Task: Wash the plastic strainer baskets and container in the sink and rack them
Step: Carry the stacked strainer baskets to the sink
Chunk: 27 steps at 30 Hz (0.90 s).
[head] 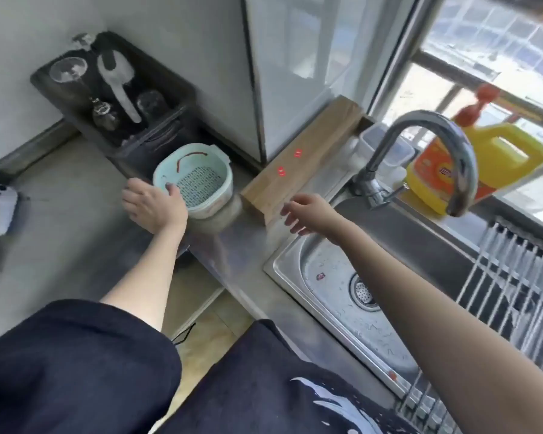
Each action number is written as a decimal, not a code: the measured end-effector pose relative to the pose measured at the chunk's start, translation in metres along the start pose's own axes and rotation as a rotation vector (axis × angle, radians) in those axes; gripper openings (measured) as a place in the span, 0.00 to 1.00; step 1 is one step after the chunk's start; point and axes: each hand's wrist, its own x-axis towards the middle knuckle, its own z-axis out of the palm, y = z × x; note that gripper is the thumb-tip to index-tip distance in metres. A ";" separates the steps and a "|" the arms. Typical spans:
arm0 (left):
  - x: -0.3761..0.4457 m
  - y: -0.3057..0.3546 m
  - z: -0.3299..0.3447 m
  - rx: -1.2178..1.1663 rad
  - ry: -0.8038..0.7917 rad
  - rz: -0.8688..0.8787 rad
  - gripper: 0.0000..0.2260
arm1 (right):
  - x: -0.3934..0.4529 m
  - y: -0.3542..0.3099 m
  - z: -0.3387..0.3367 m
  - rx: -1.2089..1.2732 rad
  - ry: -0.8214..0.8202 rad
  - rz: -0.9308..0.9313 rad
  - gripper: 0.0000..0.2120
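Note:
A pale green strainer basket [198, 180] with a slotted bottom sits nested in a clear plastic container on the grey counter, left of the sink. My left hand [152, 203] grips the near-left rim of that stack, fingertips hooked over the edge. My right hand [306, 213] hovers open above the counter between the basket and the steel sink [336, 277], holding nothing. The sink basin holds no dishes, and no water runs from the chrome faucet [433, 145]. A wire rack [511, 277] lies across the sink's right side.
A dark tray [60, 89] with glasses and a white scoop stands at the back left. A wooden block [301, 158] lies behind the basket. A yellow detergent jug [480, 164] and a clear tub [386, 151] sit behind the faucet. A white controller [0, 205] rests at far left.

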 end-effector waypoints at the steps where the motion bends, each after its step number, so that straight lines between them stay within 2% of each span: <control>1: 0.012 -0.004 0.005 -0.060 -0.034 -0.128 0.29 | 0.010 -0.009 0.006 -0.008 0.015 -0.017 0.11; 3: 0.038 -0.015 0.016 -0.220 -0.209 -0.353 0.35 | 0.029 -0.029 0.016 -0.018 0.076 -0.066 0.12; 5: 0.063 -0.030 0.032 -0.459 -0.412 -0.501 0.35 | 0.046 -0.048 0.026 -0.043 0.107 -0.100 0.13; 7: 0.078 -0.039 0.043 -0.574 -0.527 -0.535 0.28 | 0.062 -0.063 0.034 -0.092 0.128 -0.125 0.14; 10: 0.082 -0.033 0.040 -0.619 -0.639 -0.553 0.18 | 0.085 -0.077 0.047 -0.175 0.139 -0.126 0.15; 14: 0.087 -0.032 0.041 -0.682 -0.711 -0.626 0.12 | 0.112 -0.082 0.062 -0.257 0.096 -0.076 0.12; 19: 0.082 -0.021 0.036 -0.712 -0.616 -0.451 0.09 | 0.127 -0.078 0.073 -0.182 0.088 -0.010 0.08; 23: 0.074 -0.016 0.009 -0.480 -0.525 -0.193 0.09 | 0.120 -0.081 0.072 -0.022 0.132 0.018 0.15; 27: 0.060 -0.012 -0.029 -0.368 -0.536 0.013 0.07 | 0.096 -0.085 0.059 0.188 0.159 0.065 0.13</control>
